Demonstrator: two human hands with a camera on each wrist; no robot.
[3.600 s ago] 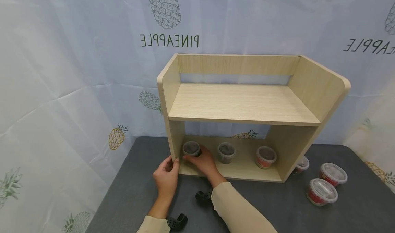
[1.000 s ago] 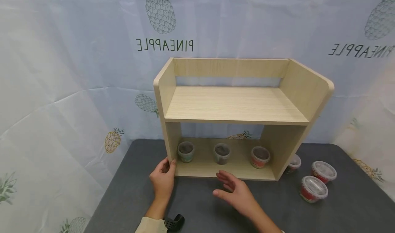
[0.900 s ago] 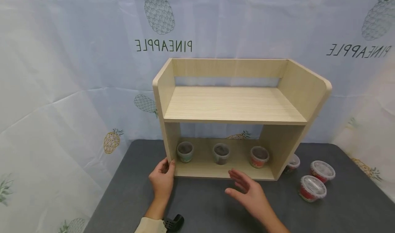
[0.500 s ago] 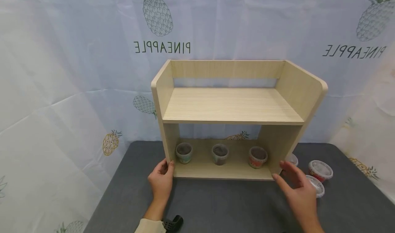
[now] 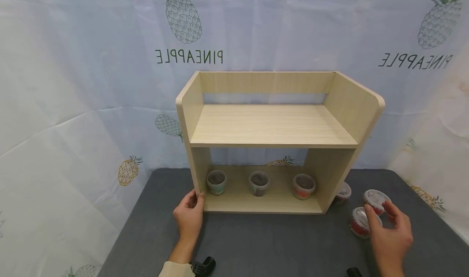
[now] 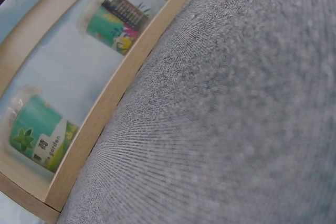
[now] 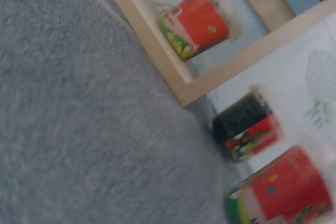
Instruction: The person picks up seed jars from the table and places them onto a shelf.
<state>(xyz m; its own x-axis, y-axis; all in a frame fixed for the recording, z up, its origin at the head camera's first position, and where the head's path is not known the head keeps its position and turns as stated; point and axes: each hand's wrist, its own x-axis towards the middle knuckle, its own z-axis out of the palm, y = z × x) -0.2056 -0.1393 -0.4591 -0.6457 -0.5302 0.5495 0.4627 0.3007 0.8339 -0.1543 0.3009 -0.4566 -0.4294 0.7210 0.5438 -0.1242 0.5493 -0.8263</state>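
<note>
My left hand (image 5: 188,218) grips the lower left front edge of the light wooden shelf (image 5: 272,124), thumb at the front. Three lidded plastic cups stand in its lower compartment: a teal-labelled cup (image 5: 216,185) at left, a dark-topped cup (image 5: 259,187) in the middle and a red-labelled cup (image 5: 303,190) at right. My right hand (image 5: 391,237) hovers with thumb and fingers apart over the right side, by a near red cup (image 5: 359,224) and a far red cup (image 5: 373,197). Whether it touches either is unclear. No fingers show in the wrist views.
Another lidded cup (image 5: 343,190) stands against the shelf's right outer side, partly hidden by the panel. Dark grey cloth covers the table (image 5: 271,244). A pineapple-print curtain (image 5: 91,65) hangs behind the shelf.
The teal-labelled cup, earlier in my right hand, now stands released on the lower shelf. My right hand has swept right to the outside cups. My left hand stays on the shelf edge.
</note>
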